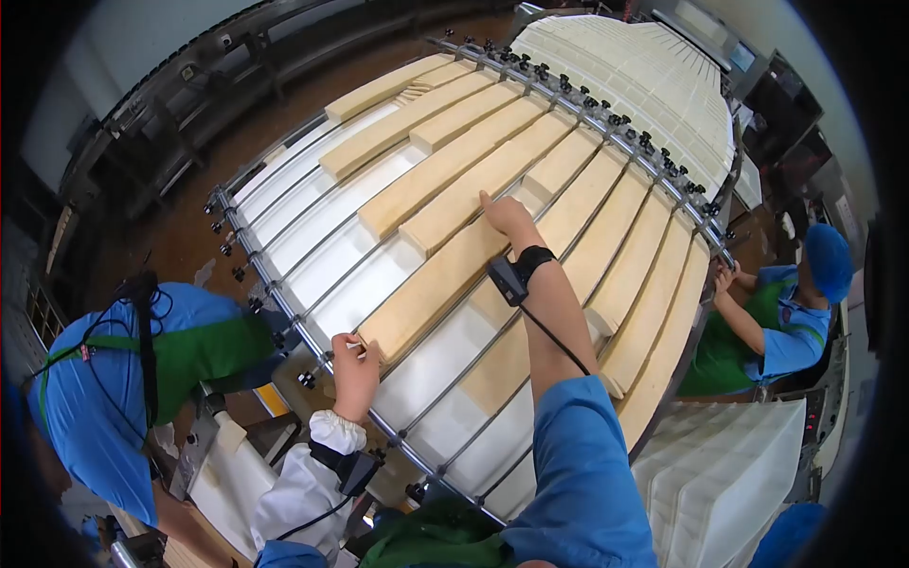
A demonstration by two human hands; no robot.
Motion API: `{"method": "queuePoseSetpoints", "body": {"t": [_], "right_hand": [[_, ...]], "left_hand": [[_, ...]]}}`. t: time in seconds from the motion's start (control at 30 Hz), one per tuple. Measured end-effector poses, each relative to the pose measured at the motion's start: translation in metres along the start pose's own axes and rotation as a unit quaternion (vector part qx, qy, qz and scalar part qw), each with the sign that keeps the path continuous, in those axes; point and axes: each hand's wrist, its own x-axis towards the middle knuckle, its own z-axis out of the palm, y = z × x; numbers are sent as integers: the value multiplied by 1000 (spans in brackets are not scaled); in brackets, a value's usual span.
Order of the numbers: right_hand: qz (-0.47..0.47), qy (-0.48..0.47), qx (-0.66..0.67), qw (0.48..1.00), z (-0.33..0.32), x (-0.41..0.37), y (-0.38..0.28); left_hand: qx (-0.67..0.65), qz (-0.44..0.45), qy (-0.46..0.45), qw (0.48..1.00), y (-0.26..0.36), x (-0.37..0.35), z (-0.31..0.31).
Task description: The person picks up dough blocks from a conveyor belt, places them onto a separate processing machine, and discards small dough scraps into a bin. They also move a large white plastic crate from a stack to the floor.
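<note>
Long pale-yellow slabs, soft-looking and of a food I cannot identify, lie in lanes between thin metal rods on a white belt. One slab (431, 286) stretches between my two hands. My left hand (356, 379) is at its near end, beside the metal frame bar, with fingers curled and pinched together; what is between them is too small to make out. At the slab's far end is my right hand (509, 220), index finger stretched out and touching the slabs there, the other fingers partly hidden.
A metal bar with black knobs (606, 118) crosses the far side, with a white segmented belt (625, 66) behind it. A co-worker (156, 369) bends at the left; another person (772, 322) stands at the right bar end. White sheeting (720, 464) hangs at lower right.
</note>
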Motion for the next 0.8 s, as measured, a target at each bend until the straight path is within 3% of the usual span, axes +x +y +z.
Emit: {"method": "queuePoseSetpoints", "body": {"t": [0.1,0.2,0.3,0.4,0.47,0.53,0.7,0.8], "right_hand": [[-30,19,-29,999,-16,-38,-19],[-53,215,-134,966,9,-22,2],[-108,340,-143,923,15,-7,28],[-182,322,-146,918,14,-49,21],[-238,290,-133,917,21,-89,15],[-300,254,-117,912,27,-127,13],[-495,126,-101,854,51,-187,-13],[-479,101,-200,849,69,-178,-16]], "left_hand": [[-16,13,7,1000,-17,14,14],[-52,67,19,996,-27,19,31],[-54,61,0,997,-15,33,57],[-61,115,14,991,-30,72,102],[10,150,25,988,3,74,116],[59,127,27,990,14,77,116],[116,111,82,984,22,24,56],[91,110,143,979,37,-34,-10]]}}
